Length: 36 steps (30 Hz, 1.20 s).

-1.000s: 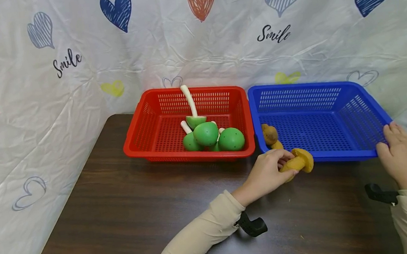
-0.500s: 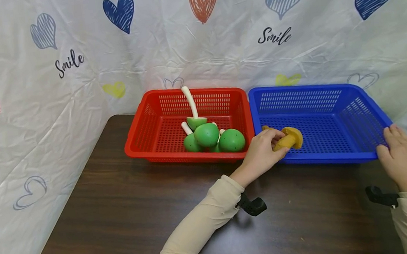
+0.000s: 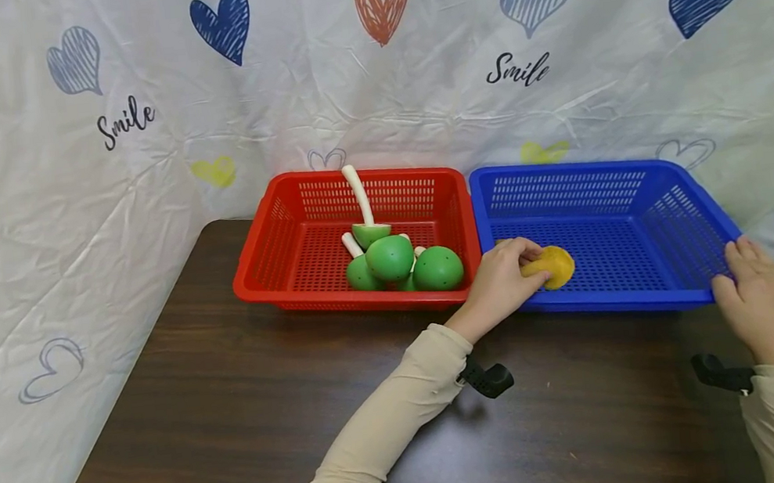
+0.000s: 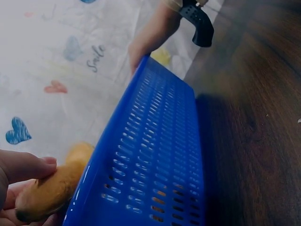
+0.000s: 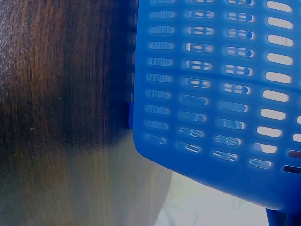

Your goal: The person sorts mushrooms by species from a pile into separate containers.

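Observation:
A yellow toy mushroom [image 3: 556, 266] is pinched between the thumb and fingers of my left hand [image 3: 502, 280], over the near left part of the blue basket [image 3: 620, 301]. In the left wrist view, the mushroom's stem [image 4: 51, 190] lies between the thumb and fingers, beside the basket's rim. My right hand [image 3: 764, 300] rests at the basket's right rim near the front corner, fingers fairly straight. The right wrist view shows only the basket's slotted wall [image 5: 211, 84] and the table, not the hand. My left hand hides the basket's near left corner.
A red basket [image 3: 336, 297] stands against the blue one on its left. Several green toy mushrooms [image 3: 390, 258] with white stems lie in it. Both baskets sit on a dark wooden table [image 3: 235, 415], before a white cloth [image 3: 440, 70] printed with hearts.
My left hand has carried the yellow mushroom from the blue basket's front edge up and inward over the basket, and its cap has turned. The right hand has stayed at the rim.

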Tool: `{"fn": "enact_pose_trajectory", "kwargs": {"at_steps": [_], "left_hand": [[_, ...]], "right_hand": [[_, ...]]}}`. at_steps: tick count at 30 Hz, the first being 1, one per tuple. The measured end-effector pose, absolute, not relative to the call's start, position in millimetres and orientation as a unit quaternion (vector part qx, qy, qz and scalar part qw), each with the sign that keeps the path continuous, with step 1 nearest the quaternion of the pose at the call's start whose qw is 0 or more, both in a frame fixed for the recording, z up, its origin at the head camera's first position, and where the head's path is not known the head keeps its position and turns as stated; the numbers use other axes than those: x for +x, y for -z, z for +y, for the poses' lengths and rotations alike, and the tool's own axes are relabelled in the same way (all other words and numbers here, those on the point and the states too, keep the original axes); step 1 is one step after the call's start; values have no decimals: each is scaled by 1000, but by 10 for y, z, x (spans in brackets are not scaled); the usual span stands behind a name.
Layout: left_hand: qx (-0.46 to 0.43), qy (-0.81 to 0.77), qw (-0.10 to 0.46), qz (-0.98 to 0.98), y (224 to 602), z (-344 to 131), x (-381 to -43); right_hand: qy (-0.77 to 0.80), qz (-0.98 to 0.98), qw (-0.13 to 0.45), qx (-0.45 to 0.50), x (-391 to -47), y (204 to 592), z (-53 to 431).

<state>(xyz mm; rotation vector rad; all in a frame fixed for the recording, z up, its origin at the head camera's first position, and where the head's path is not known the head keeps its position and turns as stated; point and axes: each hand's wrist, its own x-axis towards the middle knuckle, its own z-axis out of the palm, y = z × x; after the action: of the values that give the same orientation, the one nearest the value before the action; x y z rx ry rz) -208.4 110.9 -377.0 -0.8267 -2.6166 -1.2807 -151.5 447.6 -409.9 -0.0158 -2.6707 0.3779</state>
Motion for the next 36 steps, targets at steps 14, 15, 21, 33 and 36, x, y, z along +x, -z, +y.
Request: {"fn": "enact_pose_trajectory", "kwargs": {"at_steps": [14,15,21,33,36], "left_hand": [[-275,480,11,-833,3798,1071,-2071],[-278,482,13,-831,3798,1065,-2075],[-288,494,20,-820,3792,1016,-2094],[-285,525,48,-800,3500,435,-2238],[-275,486,58,-828,3375,140,-2309]], "right_hand": [[-135,-967,214,-9,-1544,4075,4447],[-136,-967,215,-8,-1552,4075,4449],[-139,-965,223,3,-1589,4087,4458],[-113,-987,112,-20,-1647,3932,4506],[-98,-988,108,-46,-1672,3770,4443]]}}
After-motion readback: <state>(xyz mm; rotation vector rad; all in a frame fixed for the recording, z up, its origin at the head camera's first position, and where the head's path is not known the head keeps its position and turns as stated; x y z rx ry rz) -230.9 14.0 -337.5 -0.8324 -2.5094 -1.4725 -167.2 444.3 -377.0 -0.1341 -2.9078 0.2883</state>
